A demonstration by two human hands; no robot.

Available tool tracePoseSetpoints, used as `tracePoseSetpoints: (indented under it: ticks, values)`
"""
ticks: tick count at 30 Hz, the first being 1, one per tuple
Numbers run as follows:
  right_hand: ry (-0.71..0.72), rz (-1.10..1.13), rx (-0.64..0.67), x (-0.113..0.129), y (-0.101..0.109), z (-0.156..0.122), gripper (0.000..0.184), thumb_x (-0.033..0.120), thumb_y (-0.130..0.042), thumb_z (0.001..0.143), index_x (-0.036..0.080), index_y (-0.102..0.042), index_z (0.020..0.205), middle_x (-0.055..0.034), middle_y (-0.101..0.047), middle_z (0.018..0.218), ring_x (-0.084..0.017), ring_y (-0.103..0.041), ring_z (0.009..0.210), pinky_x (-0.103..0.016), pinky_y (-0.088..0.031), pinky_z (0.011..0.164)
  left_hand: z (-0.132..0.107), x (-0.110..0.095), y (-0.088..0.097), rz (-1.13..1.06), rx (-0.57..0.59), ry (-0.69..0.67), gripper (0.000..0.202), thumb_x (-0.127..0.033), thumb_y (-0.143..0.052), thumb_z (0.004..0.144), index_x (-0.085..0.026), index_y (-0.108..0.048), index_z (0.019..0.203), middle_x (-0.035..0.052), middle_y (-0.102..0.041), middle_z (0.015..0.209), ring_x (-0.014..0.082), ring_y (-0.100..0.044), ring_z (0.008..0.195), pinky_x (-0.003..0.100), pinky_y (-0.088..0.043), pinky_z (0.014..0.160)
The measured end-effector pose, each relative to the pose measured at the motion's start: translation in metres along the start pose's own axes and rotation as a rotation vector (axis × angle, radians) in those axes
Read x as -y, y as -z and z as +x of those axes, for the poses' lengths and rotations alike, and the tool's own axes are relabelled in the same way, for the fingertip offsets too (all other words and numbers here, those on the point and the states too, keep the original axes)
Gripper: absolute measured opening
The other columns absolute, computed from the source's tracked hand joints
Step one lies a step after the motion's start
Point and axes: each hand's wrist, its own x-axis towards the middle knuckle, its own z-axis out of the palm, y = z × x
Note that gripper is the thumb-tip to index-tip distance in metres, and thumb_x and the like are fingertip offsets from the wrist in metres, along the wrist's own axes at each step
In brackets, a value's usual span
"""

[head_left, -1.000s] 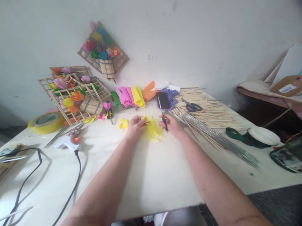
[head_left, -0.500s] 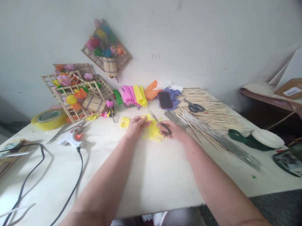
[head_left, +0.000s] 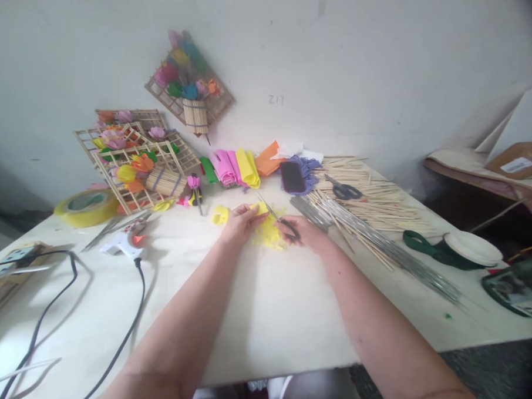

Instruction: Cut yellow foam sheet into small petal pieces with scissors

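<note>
Pinched between the fingers of my left hand (head_left: 243,221) is a small piece of yellow paper (head_left: 261,208). My right hand (head_left: 296,229) grips a pair of scissors (head_left: 275,214) by the dark handles, its blades pointing up and left beside the paper. Under and between both hands lies a scatter of yellow paper scraps (head_left: 268,238) on the white table (head_left: 282,318). Some cut yellow pieces (head_left: 220,215) rest just left of my left hand.
Behind my hands are rolled coloured papers (head_left: 225,167), a phone (head_left: 292,177) and purple string. Wooden sticks (head_left: 380,207), wires (head_left: 378,248), spare scissors (head_left: 346,191) and green tape (head_left: 457,255) lie right. Flower frames (head_left: 139,158), yellow tape (head_left: 87,208) and a corded glue gun (head_left: 125,243) stand left.
The scissors have shifted slightly left, nearer the yellow paper in my left hand. My left hand stays almost in place, and the view has moved a little.
</note>
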Motion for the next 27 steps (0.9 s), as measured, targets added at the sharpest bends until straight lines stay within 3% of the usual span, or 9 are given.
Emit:
tracePoseSetpoints:
  ticks: [13, 18, 27]
  values:
    - [0.013, 0.068, 0.074, -0.004, -0.001, 0.001, 0.033, 0.046, -0.061, 0.073, 0.015, -0.050, 0.065, 0.0047, -0.051, 0.048, -0.003, -0.037, 0.032, -0.017, -0.018, 0.030, -0.001, -0.001, -0.001, -0.040, -0.004, 0.029, 0.025, -0.020, -0.075, 0.062, -0.014, -0.053, 0.070, 0.0030, -0.067, 0.070, 0.0192, -0.069, 0.076, 0.028, -0.055, 0.071]
    - [-0.008, 0.184, 0.068, -0.010, -0.002, 0.006, 0.032, 0.044, -0.066, 0.069, 0.015, -0.052, 0.068, 0.0064, -0.048, 0.048, -0.004, -0.039, 0.035, -0.017, -0.023, 0.034, 0.000, -0.001, -0.001, -0.060, 0.003, 0.021, 0.023, -0.018, -0.074, 0.063, -0.013, -0.054, 0.071, 0.0036, -0.067, 0.070, 0.0190, -0.069, 0.075, 0.027, -0.055, 0.071]
    - [0.012, 0.153, 0.038, -0.017, -0.001, 0.012, 0.032, 0.044, -0.067, 0.068, 0.014, -0.055, 0.069, 0.0057, -0.047, 0.048, -0.004, -0.038, 0.035, -0.018, -0.024, 0.033, 0.001, -0.001, 0.000, -0.063, 0.005, 0.000, 0.023, -0.018, -0.075, 0.061, -0.012, -0.054, 0.068, 0.0044, -0.067, 0.068, 0.0191, -0.069, 0.073, 0.027, -0.055, 0.070]
